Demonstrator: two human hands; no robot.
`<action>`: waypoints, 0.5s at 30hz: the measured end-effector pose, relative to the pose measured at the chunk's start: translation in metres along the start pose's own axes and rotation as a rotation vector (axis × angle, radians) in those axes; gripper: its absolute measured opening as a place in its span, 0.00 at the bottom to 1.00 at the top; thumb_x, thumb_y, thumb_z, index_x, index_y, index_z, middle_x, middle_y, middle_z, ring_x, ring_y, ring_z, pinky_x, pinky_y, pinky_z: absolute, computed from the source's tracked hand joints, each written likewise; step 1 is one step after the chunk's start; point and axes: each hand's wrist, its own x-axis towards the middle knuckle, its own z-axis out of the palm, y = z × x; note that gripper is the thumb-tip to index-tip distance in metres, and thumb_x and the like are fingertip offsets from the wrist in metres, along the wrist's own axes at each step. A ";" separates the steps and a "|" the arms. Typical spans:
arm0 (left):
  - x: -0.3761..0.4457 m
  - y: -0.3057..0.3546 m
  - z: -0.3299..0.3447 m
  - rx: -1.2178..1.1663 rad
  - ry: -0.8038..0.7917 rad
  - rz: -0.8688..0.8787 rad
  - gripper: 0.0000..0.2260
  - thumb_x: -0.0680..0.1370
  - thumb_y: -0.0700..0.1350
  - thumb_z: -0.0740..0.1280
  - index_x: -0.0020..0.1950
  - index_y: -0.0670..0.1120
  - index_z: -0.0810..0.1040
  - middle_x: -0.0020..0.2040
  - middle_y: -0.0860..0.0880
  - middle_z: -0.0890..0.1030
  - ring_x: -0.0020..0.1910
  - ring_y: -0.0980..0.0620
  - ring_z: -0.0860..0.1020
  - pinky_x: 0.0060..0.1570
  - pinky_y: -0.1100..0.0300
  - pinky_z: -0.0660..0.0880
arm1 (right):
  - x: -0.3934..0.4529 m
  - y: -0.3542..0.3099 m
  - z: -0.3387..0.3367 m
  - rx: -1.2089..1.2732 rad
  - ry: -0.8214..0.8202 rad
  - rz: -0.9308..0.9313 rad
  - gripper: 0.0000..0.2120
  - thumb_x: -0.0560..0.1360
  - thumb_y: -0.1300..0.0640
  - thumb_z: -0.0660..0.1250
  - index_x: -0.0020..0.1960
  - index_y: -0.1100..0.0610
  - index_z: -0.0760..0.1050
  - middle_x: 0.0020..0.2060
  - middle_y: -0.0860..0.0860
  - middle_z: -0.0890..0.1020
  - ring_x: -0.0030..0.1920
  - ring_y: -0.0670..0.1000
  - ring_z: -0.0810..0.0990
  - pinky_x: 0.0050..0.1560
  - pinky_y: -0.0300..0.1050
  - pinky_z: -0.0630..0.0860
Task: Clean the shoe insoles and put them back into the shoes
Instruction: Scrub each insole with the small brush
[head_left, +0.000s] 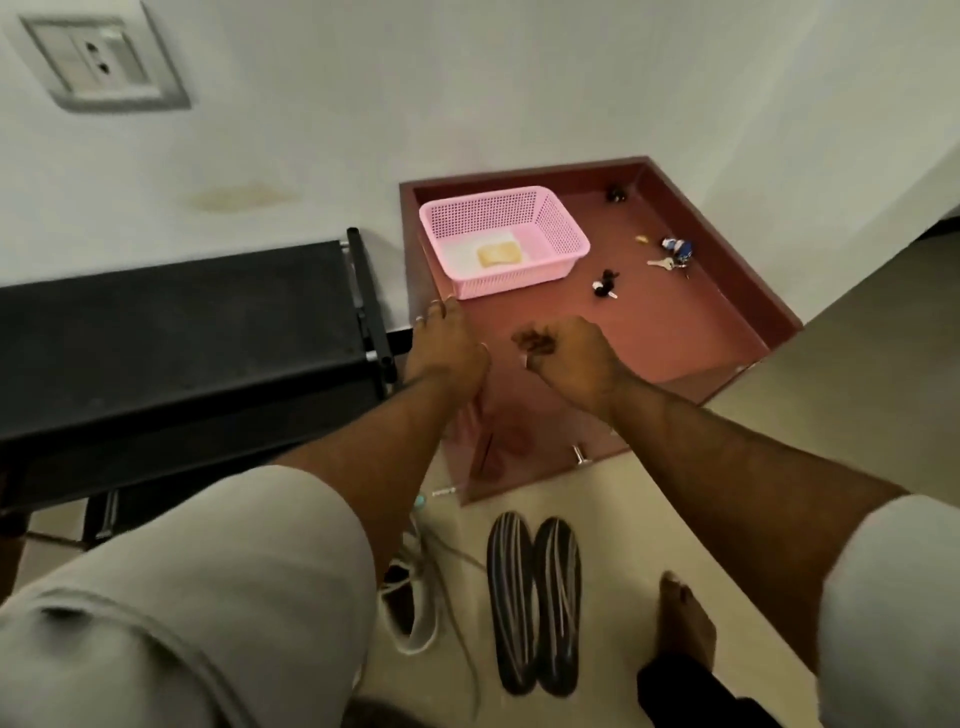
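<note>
Left hand (445, 343) reaching toward pink plastic mesh basket (563, 228), fingers loose, gripping nothing. Right hand (569, 358) curling into fist; contents, if any, unclear. Two dark striped insoles (535, 603) lying side by side on floor, beside white shoe (410, 608). Risk: bare foot (683, 618) stepping on insoles, dirtying them.

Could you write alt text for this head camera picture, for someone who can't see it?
Seen from above, a seated person reaches both hands over a red-brown cabinet top: left hand near a pink basket, right hand curled. Two striped insoles lie side by side on the floor below, beside a white shoe. Keys lie on the cabinet.
</note>
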 end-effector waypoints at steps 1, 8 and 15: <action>0.009 0.004 0.005 -0.044 0.013 -0.058 0.35 0.78 0.45 0.66 0.79 0.41 0.52 0.77 0.40 0.59 0.76 0.37 0.58 0.73 0.44 0.62 | 0.016 0.000 -0.003 -0.006 0.032 -0.010 0.13 0.71 0.68 0.68 0.55 0.61 0.81 0.49 0.54 0.84 0.50 0.51 0.82 0.53 0.39 0.76; 0.045 0.003 0.035 -0.235 0.167 -0.242 0.40 0.77 0.44 0.64 0.81 0.48 0.41 0.81 0.45 0.49 0.79 0.39 0.50 0.75 0.41 0.56 | 0.123 0.000 -0.022 -0.158 0.145 -0.128 0.13 0.73 0.67 0.67 0.56 0.60 0.81 0.53 0.53 0.83 0.55 0.51 0.80 0.56 0.33 0.69; 0.053 0.005 0.040 -0.055 0.088 -0.255 0.46 0.77 0.50 0.67 0.78 0.55 0.33 0.81 0.45 0.47 0.72 0.37 0.66 0.67 0.37 0.67 | 0.201 -0.009 -0.004 -0.597 -0.167 -0.170 0.17 0.73 0.65 0.67 0.62 0.60 0.77 0.62 0.55 0.77 0.63 0.54 0.74 0.58 0.39 0.67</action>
